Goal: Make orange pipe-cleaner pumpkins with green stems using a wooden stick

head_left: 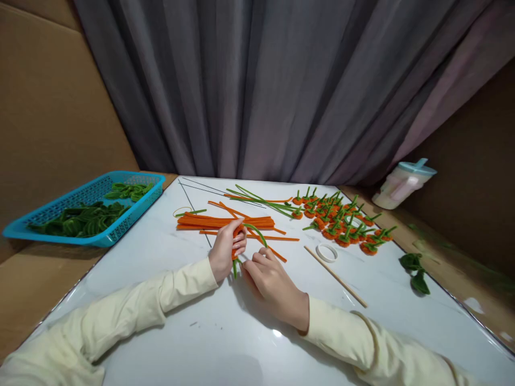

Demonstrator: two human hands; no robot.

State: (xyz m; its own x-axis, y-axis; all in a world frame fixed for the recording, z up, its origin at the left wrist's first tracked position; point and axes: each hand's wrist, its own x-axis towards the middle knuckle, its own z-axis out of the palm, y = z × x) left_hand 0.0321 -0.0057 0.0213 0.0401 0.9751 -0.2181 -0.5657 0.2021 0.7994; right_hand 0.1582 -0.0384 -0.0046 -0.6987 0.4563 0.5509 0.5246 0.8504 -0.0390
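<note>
My left hand [228, 249] is closed around a small orange pipe-cleaner pumpkin [236, 252], partly hidden by the fingers. A green pipe cleaner [257, 232] arches out of the pumpkin's top toward my right hand [270, 284]. Below, short green ends [235, 268] stick out between the hands. The fingers of my right hand are pinched together on the green pipe cleaner, though the exact grip point is hard to see. Behind my left hand lies a bundle of orange pipe cleaners [201, 221], with loose orange strips across it.
Several finished orange pumpkins with green stems [341, 238] stand at right. Near them lie a white ring [326, 252], a wooden stick [336, 276] and green pipe cleaners [257, 199]. A blue basket [108, 236] holds green leaf shapes; a lidded cup [396, 187] stands far right.
</note>
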